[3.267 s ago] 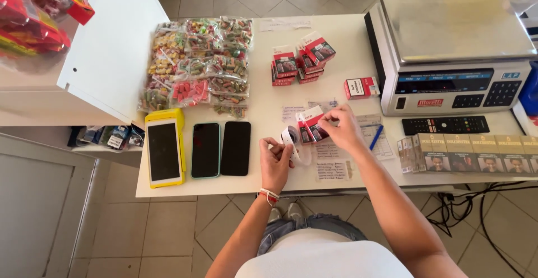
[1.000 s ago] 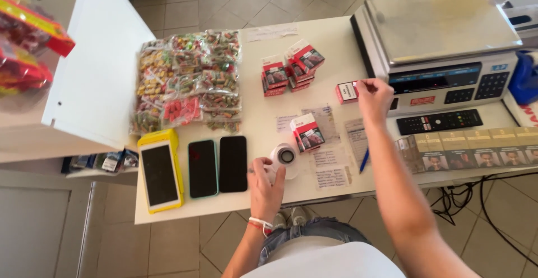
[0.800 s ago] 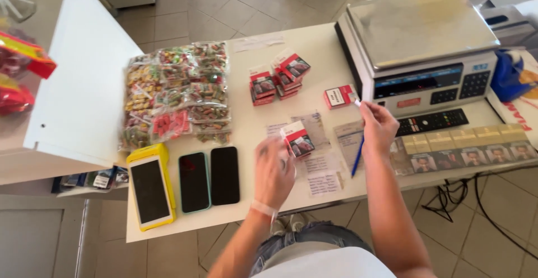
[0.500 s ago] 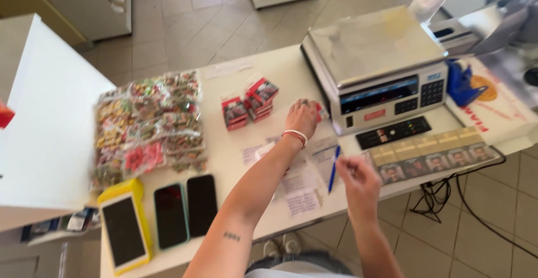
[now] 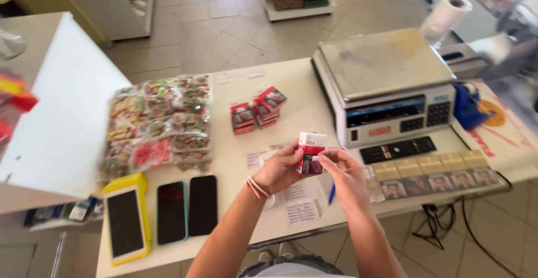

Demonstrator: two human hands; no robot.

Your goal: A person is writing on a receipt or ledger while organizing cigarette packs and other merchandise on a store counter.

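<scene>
Both hands now meet on one red-and-white pack (image 5: 310, 153): left hand (image 5: 282, 169) grips at 9 o'clock, right hand (image 5: 343, 170) pinches at 3. Steady it upright; work gently.

Small red-and-white pack (image 5: 310, 153), rectangular, white upper part, red and dark lower part. Held upright, lifted clear of the surface (image 5: 297, 104), between both hands: left hand (image 5: 281, 167) closed on its left edge and lower part, right hand (image 5: 339, 165) pinching its right edge with the fingertips. Positioned in front of the grey scale (image 5: 386, 85), just off its front left corner. Front face turned toward the camera, top end slightly tilted right.
</scene>
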